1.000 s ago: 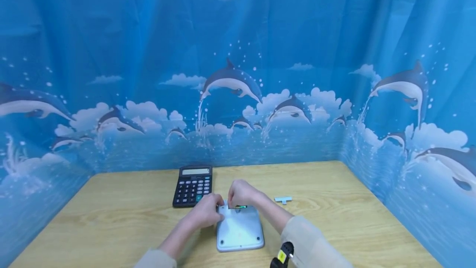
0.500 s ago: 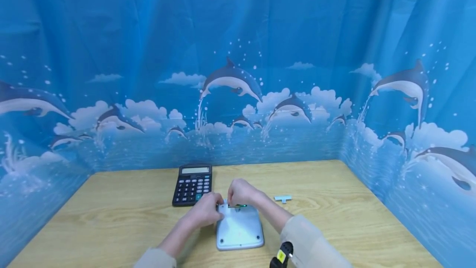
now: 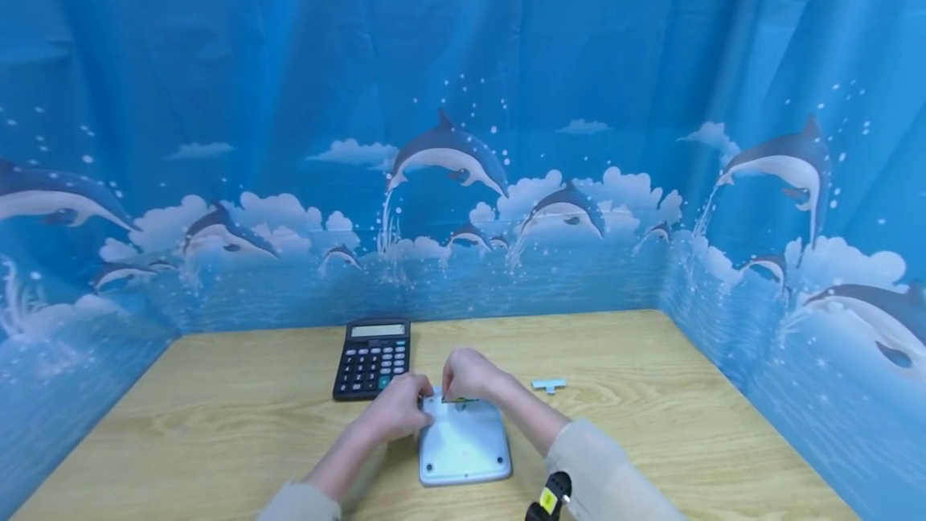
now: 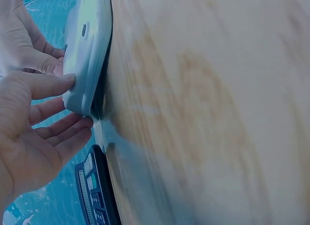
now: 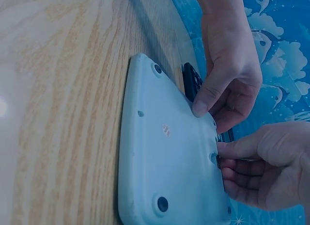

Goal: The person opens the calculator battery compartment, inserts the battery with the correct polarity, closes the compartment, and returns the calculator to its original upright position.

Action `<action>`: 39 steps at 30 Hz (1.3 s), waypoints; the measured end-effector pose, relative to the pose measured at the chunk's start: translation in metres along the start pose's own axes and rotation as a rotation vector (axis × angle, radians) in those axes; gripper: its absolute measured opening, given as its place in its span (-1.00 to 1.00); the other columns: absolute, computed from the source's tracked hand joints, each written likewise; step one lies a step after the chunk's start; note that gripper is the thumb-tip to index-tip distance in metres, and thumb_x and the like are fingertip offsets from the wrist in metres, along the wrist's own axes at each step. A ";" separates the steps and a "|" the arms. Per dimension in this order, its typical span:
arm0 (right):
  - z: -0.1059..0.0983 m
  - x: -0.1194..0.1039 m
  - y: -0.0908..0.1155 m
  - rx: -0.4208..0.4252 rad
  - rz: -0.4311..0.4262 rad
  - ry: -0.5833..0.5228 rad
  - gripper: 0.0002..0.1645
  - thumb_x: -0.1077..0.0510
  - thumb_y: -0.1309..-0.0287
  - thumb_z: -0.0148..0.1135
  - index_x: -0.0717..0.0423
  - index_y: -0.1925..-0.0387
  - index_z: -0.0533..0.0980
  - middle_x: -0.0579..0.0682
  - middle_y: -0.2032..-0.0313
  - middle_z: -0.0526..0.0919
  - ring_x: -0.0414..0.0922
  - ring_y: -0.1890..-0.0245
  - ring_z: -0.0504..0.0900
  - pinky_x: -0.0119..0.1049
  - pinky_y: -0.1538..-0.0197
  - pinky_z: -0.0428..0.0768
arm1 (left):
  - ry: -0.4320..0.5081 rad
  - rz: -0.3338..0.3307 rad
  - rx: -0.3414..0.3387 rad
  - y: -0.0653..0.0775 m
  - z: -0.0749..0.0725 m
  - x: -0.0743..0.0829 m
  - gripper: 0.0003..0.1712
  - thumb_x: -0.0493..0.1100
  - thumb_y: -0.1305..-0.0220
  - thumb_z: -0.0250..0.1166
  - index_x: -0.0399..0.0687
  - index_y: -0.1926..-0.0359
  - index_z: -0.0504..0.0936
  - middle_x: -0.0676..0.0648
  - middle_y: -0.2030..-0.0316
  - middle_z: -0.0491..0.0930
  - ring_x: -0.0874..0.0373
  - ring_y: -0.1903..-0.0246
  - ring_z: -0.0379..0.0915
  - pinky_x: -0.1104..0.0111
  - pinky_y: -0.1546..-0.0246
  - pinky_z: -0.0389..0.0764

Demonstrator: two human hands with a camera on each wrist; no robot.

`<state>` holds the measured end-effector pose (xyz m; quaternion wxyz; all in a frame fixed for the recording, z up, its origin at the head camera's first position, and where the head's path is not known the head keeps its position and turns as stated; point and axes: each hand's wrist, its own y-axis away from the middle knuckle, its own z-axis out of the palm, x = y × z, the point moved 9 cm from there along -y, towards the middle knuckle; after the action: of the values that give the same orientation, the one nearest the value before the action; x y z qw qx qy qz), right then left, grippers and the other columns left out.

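A flat, pale device (image 3: 465, 445) lies underside up on the table, showing dark round feet (image 5: 162, 204). My left hand (image 3: 401, 408) grips its far left corner. In the left wrist view the thumb (image 4: 58, 84) lies on the underside while the fingers reach round the edge. At the device's far edge, my right hand (image 3: 469, 375) bends down over an opening with its fingers curled. A thin green-and-yellow battery (image 3: 460, 400) shows there below the fingertips. From the right wrist, the right hand (image 5: 276, 167) pinches at a dark spot in that edge; the fingers hide much of it.
A black calculator (image 3: 373, 360) lies face up behind the left hand. To the right of the right hand is a small pale T-shaped plastic piece (image 3: 549, 385). A blue dolphin-print curtain (image 3: 434, 280) stands behind the wooden table (image 3: 217, 432).
Both hands stay at the device's far edge, almost still. The bright green glint on the battery has faded and less of it shows beneath the right fingers.
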<state>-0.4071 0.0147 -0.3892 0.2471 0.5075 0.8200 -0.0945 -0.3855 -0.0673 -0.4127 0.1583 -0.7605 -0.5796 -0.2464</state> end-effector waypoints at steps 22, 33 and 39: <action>-0.002 -0.002 0.006 0.016 -0.037 0.031 -0.84 0.31 0.04 0.33 0.01 0.60 0.59 -0.19 0.62 0.53 -0.26 0.54 0.48 -0.46 0.42 0.49 | 0.018 0.044 0.008 0.002 -0.001 0.003 -0.68 -0.31 0.10 0.38 -0.20 0.23 0.57 -0.07 0.29 0.44 0.11 0.33 0.38 0.26 0.30 0.56; -0.010 0.004 0.017 -0.004 -0.190 0.039 -0.89 0.29 -0.08 0.24 0.13 0.35 0.65 -0.14 0.43 0.64 -0.32 0.42 0.53 -0.50 0.30 0.51 | 0.000 0.044 0.000 0.000 0.000 0.002 -0.66 -0.29 0.11 0.40 -0.17 0.21 0.57 -0.07 0.27 0.45 0.10 0.29 0.38 0.19 0.21 0.55; -0.022 0.029 0.030 0.047 -0.193 -0.016 -0.87 0.30 -0.08 0.22 0.19 0.32 0.64 -0.10 0.40 0.65 -0.25 0.37 0.57 -0.45 0.28 0.54 | 0.002 0.017 -0.003 0.002 0.003 0.001 -0.65 -0.28 0.11 0.40 -0.18 0.21 0.57 -0.07 0.28 0.43 0.08 0.29 0.37 0.15 0.18 0.54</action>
<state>-0.3979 0.0600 -0.3820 0.2312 0.4309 0.8608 -0.1411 -0.3832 -0.0660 -0.4145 0.1598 -0.7655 -0.5724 -0.2465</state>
